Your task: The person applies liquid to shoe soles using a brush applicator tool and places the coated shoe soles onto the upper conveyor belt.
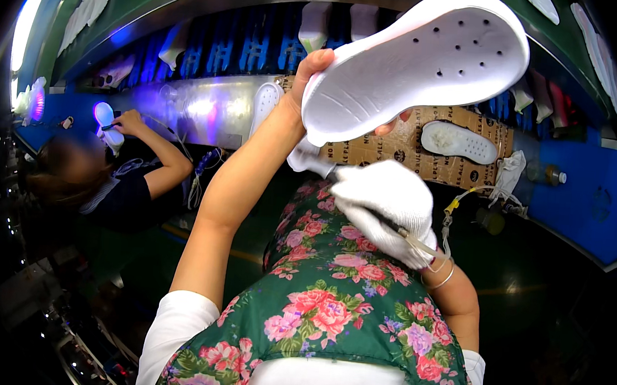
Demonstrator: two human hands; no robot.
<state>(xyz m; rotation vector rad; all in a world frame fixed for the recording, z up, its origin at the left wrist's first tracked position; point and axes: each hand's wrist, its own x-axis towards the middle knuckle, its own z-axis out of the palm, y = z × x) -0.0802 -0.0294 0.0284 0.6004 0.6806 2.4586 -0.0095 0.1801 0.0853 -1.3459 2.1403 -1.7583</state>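
Observation:
My bare left hand [312, 72] grips a large white shoe sole [410, 67] raised high in front of me. Its inner face shows, with several small holes toward the wide end. Below it, my right hand [386, 201], in a white knitted glove, is closed round a slim dark tool [333, 173] joined to a thin pale tube [422, 249]. The tool stays apart from the raised sole, and its exact kind is hidden by the glove. A blurred white piece [304, 156] shows beside the tool's tip; I cannot tell what it is.
Another white sole [459, 142] lies on printed cardboard [390, 152]. A further sole [265, 102] is partly behind my left forearm. A rack with blue parts [258, 42] runs behind the bench. At left, a co-worker's hand [131, 123] is near a blue-lit sole [103, 114]. A small bottle [554, 175] stands right.

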